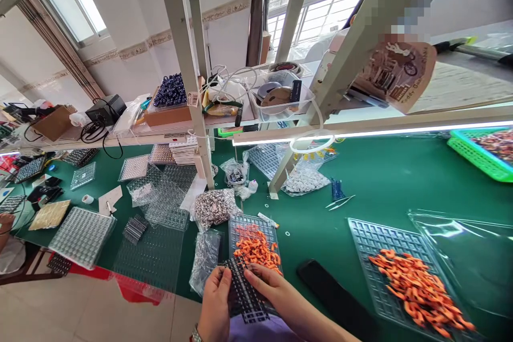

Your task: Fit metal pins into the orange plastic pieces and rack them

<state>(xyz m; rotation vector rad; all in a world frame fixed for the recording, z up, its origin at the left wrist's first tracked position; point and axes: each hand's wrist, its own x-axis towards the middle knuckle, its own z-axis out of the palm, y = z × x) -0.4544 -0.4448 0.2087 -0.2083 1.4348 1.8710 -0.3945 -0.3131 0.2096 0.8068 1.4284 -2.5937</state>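
Observation:
Between my two hands is a black panel [244,294] marked with rows of small light shapes, possibly a circuit board panel. My left hand [216,296] grips its left edge, thumb on top. My right hand [274,288] pinches its upper right side, with the fingers partly hidden underneath. Just beyond the panel lies a clear blister tray [236,224] heaped with small orange parts [256,248]. A similar stack of small dark panels [135,228] rests on the green table to the left.
On the right, another blister tray [360,235] carries orange parts [420,288]. A long black object [332,294] lies between the trays, with tweezers [340,203] farther back. Shelf posts [192,64] rise from the table [308,235]. A person's arm [8,224] shows at far left.

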